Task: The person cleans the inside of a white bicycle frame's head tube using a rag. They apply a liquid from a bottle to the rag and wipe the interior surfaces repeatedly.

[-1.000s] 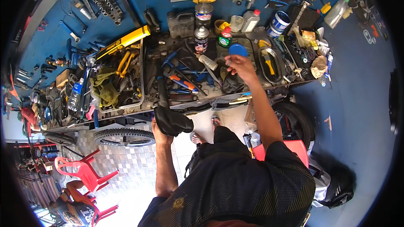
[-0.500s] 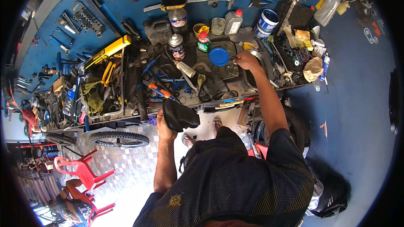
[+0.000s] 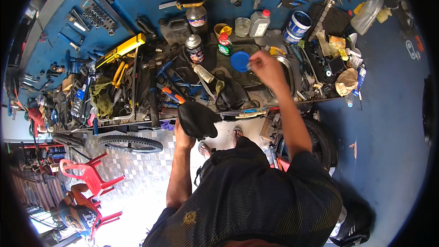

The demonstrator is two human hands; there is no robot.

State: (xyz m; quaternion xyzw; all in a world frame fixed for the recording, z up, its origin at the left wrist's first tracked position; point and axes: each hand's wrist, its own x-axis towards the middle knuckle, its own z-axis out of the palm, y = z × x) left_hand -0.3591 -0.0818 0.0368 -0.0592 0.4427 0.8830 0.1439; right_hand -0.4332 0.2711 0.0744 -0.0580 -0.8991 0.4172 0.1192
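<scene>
While the left hand (image 3: 183,136) grips a black bicycle saddle (image 3: 197,121) from its left side, just at the near edge of the cluttered surface (image 3: 263,95), it's the right hand (image 3: 270,71) that reaches out over the tools! Thumb and fingers are pinched narrow there, with a small greyish piece (image 3: 248,66) at the tips, too blurred for me to name. And look where they are: right by the rim of a round blue lid (image 3: 239,61), though I cannot tell whether they touch it. Just right of the lid, partly behind that wrist, sits an oval metal tray (image 3: 293,77). Beyond the lid stands a green-labelled bottle with a red cap (image 3: 224,47), a spray can (image 3: 195,51) to its left, both upright. Closer to the saddle, we've got orange-and-blue pliers (image 3: 173,95) lying beside a long-handled hammer (image 3: 154,98), and a dark crumpled cloth (image 3: 232,95) off to the right. Below the surface, a knobbly bicycle tyre (image 3: 130,148) shows on the left!
</scene>
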